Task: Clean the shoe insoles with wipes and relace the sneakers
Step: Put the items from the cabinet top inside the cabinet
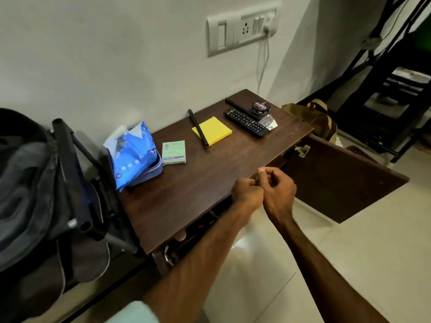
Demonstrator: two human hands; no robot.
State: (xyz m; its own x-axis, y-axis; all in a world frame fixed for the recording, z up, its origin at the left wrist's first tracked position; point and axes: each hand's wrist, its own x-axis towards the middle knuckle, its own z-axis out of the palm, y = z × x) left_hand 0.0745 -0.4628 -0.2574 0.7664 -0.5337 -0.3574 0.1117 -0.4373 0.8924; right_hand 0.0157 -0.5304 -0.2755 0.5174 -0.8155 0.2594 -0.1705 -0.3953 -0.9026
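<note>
A blue pack of wipes (130, 152) stands in a small grey-blue pouch at the left end of the dark wooden cabinet top (186, 190). My left hand (246, 192) and my right hand (277, 185) meet over the cabinet's front edge, both with fingers curled, touching each other. I cannot see anything held in them. No shoes, insoles or laces are in view. Under the top, the cabinet is open and dark inside.
The cabinet door (338, 178) swings open to the right. On the top lie a green booklet (174, 152), a yellow notepad (212, 131) with a black rod across it, a remote (246, 122) and a round tin (260, 107). A backpack (35, 190) hangs on a chair at left.
</note>
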